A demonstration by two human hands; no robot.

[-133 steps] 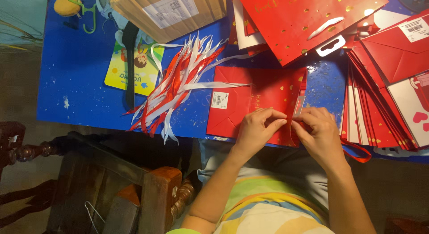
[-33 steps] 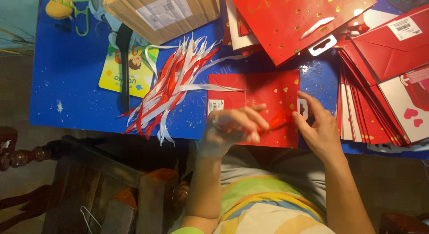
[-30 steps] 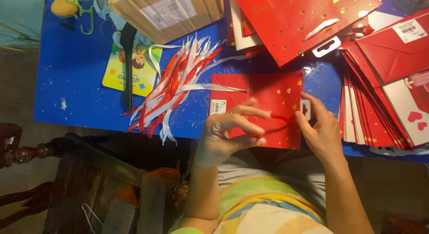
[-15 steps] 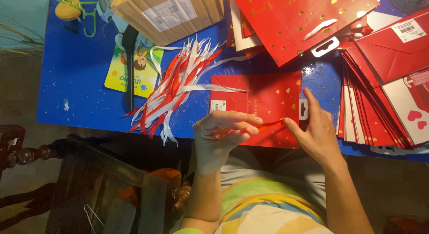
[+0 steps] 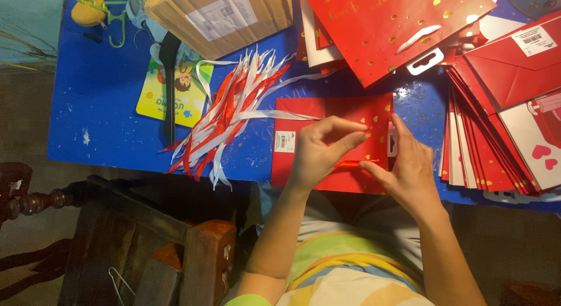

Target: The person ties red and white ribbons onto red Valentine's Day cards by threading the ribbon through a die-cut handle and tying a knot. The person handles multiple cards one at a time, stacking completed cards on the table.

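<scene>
The flat red paper gift bag with gold heart specks [image 5: 336, 116] is lying at the near edge of the blue counter [image 5: 105, 107], directly in front of the person. The left hand [image 5: 318, 151] is pressing on the bag, its fingers [image 5: 345, 128] closed in a pinch on a thin red ribbon [image 5: 350, 164]. The right hand [image 5: 409, 168] is resting on the bag's right end, its fingers spread fairly flat; whether they are gripping the ribbon I cannot tell.

The bag is probably light, thin and easily creased, so holding it flat near the handle holes looks best; the ribbon is likely limp and slippery, calling for a fingertip pinch.

A small white rectangular barcode label [image 5: 284, 141] is sitting on the bag's left end. Left of the bag, a loose bundle of red and white ribbons [image 5: 234, 107] is fanning out. Beyond it are a yellow-green printed card [image 5: 152, 101] and a brown cardboard box bearing a white label [image 5: 219, 14]. Right of the bag, a stack of red bags [image 5: 497, 119] is leaning.
</scene>
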